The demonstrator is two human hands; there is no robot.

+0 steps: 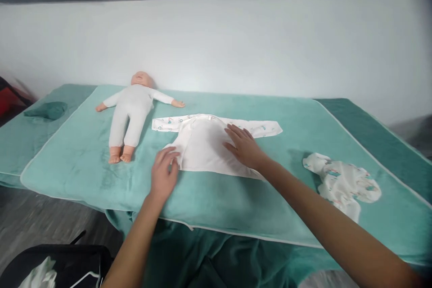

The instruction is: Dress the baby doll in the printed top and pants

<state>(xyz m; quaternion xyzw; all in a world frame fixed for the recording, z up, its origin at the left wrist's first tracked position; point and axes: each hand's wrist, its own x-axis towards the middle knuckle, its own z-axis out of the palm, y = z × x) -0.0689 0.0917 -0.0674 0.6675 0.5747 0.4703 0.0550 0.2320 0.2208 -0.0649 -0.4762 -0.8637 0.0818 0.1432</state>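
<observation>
A white baby shirt (205, 148) with small-patterned long sleeves lies spread out on the green cloth, its sleeves stretched to both sides. My right hand (245, 146) rests on the right part of the shirt's body, fingers extended and palm down. At the shirt's lower left edge is my left hand (164, 171), its fingers loosely bent and apart, the fingertips at the fabric's border. A baby doll (133, 103) in a white suit lies on its back to the left, arms spread. Off to the right sits a crumpled patterned baby garment (344, 184).
The light green cover (74, 162) has a white edge and drapes over the front. A dark green folded piece (47, 110) lies at the far left. A white wall (216, 45) stands behind. At the lower left is a black chair (60, 261) with a pale cloth on it.
</observation>
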